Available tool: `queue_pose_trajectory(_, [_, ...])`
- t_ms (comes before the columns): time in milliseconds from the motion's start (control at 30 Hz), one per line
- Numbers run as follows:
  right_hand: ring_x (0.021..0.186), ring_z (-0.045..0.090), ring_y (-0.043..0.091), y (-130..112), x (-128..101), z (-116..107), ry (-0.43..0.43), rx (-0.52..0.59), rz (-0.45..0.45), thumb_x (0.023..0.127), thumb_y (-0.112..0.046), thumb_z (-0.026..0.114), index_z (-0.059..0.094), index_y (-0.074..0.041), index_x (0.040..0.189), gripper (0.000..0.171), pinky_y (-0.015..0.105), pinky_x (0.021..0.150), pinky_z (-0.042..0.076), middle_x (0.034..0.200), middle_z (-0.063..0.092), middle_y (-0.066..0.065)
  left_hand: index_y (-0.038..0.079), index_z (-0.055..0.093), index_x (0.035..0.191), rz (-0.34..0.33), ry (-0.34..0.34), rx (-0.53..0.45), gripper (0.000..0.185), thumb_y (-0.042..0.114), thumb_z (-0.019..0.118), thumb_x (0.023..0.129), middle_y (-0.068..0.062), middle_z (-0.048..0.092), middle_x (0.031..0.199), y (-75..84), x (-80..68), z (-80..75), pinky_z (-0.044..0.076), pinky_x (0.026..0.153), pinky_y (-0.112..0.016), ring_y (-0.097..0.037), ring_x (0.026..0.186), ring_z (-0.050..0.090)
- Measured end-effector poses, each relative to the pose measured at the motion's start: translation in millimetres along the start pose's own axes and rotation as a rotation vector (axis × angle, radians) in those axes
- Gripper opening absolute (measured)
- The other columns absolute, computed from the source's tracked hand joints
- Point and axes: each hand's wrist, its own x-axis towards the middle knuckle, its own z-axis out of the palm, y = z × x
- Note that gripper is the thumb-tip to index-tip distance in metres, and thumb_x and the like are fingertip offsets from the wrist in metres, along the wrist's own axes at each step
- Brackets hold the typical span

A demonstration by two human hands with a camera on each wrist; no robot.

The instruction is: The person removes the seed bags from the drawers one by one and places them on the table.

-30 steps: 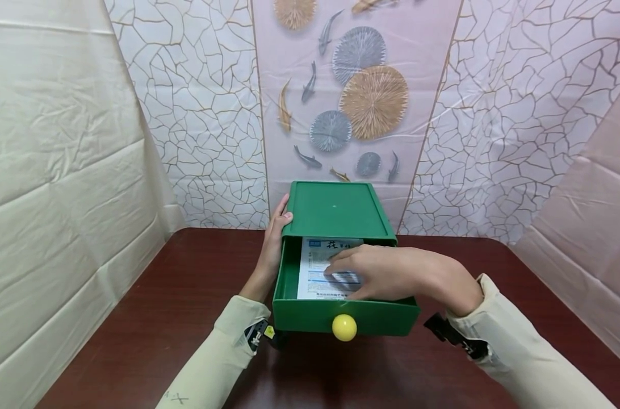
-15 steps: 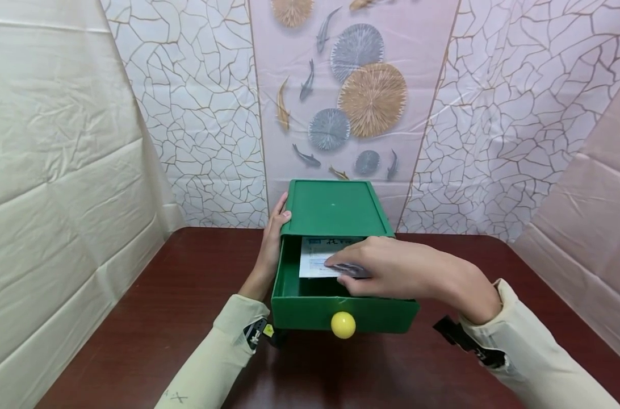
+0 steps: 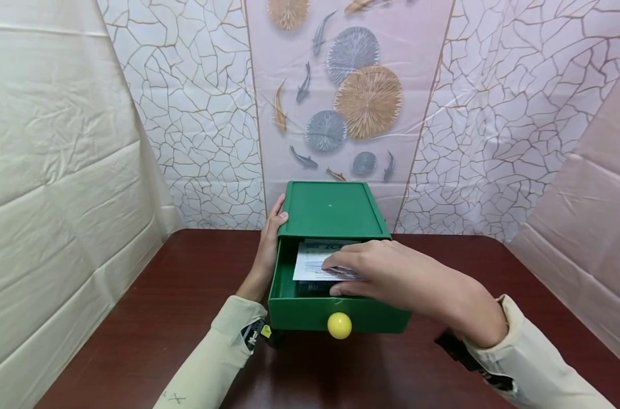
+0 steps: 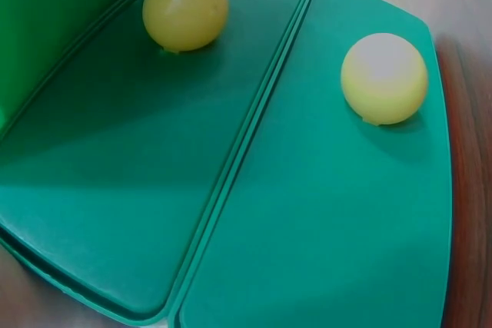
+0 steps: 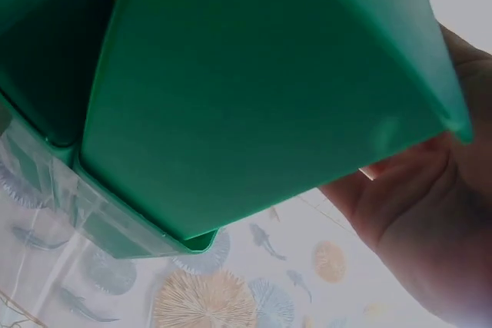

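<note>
A green drawer cabinet [image 3: 332, 210] stands on the table with its top drawer [image 3: 300, 315] pulled out. My left hand [image 3: 270, 250] rests along the cabinet's left side, fingers straight and thumb at the top edge. Inside the drawer, my right hand [image 3: 386, 267] pinches a white printed sheet [image 3: 306, 268], fingers above and thumb by its front edge. The sheet's front edge is raised, and something dark shows beneath it. Its back part is hidden under the cabinet top. In the right wrist view, the drawer's side wall [image 5: 254, 90] hides the fingertips.
The open drawer has a yellow knob [image 3: 339, 325]. Below, more drawer fronts carry yellow knobs [image 4: 384, 78] in the left wrist view. The dark red table [image 3: 187, 295] surrounds the cabinet, with patterned cloth [image 3: 202, 113] hanging behind and plain cloth at both sides.
The sheet lay flat in the drawer; its front edge has lifted and moved back in my right hand, uncovering the drawer floor. My left hand keeps its place.
</note>
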Motion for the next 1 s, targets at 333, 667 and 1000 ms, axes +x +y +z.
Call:
queue_pose_trajectory(333, [0.081, 0.06, 0.008, -9.7, -5.9, 3.4, 0.14, -0.154, 0.095, 0.091, 0.001, 0.072, 0.073, -0.019, 0.128, 0.041, 0.026, 0.059, 0.049, 0.113, 0.072, -0.006, 0.024, 0.021, 0.171, -0.007, -0.002, -0.004, 0.073, 0.04, 0.039, 0.102, -0.003, 0.019, 0.175, -2.1, -0.8, -0.6, 0.025, 0.121, -0.061, -0.03, 0.156, 0.027])
queue_pose_trajectory(667, [0.087, 0.072, 0.018, -11.9, -10.4, 14.2, 0.297, -0.464, 0.041, 0.085, 0.006, 0.079, 0.076, -0.012, 0.118, 0.037, 0.033, 0.061, 0.058, 0.104, 0.075, 0.002, 0.023, 0.02, 0.171, -0.005, -0.004, -0.02, 0.073, 0.041, 0.039, 0.102, -0.005, 0.02, 0.175, -3.8, -1.8, -0.2, 0.027, 0.121, -0.061, -0.032, 0.156, 0.028])
queue_pose_trajectory(1000, [0.105, 0.075, 0.024, -29.8, -26.4, 12.5, 0.293, -0.545, 0.06, 0.077, 0.008, 0.088, 0.076, -0.011, 0.127, 0.055, 0.041, 0.085, 0.061, 0.118, 0.078, 0.005, 0.021, 0.02, 0.171, 0.006, -0.001, -0.016, 0.074, 0.04, 0.039, 0.102, -0.008, 0.019, 0.175, -2.7, -1.4, -0.6, 0.025, 0.121, -0.063, -0.035, 0.156, 0.027])
